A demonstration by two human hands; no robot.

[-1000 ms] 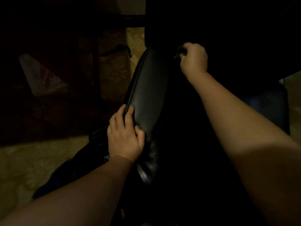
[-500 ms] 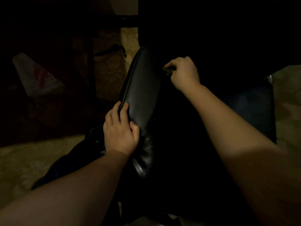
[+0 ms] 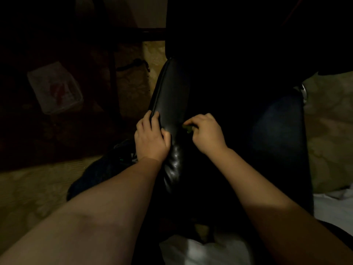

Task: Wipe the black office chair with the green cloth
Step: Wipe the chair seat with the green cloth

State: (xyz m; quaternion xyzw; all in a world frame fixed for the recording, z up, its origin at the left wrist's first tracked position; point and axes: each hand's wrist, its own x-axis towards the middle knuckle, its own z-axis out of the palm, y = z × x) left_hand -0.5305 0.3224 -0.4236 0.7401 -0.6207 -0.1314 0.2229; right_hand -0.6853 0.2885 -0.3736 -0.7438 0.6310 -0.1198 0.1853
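Note:
The black office chair (image 3: 169, 96) fills the dim middle of the view, its shiny leather edge running from the upper centre down towards me. My left hand (image 3: 150, 138) grips that edge, fingers curled over the rim and thumb on the leather. My right hand (image 3: 207, 133) sits just to the right of it, fingers bunched round the green cloth (image 3: 188, 128), of which only a small bit shows at the fingertips. The cloth touches the dark chair surface beside the shiny edge.
A pale plastic bag (image 3: 55, 88) with red print lies on the dark floor at the left. A thin dark furniture leg (image 3: 113, 81) stands behind it. Patterned beige floor (image 3: 28, 188) shows at lower left and right. White fabric (image 3: 200, 251) lies at the bottom.
My right hand with the cloth has slid down the chair towards me, from the far top end to beside my left hand. The left hand kept its grip on the edge.

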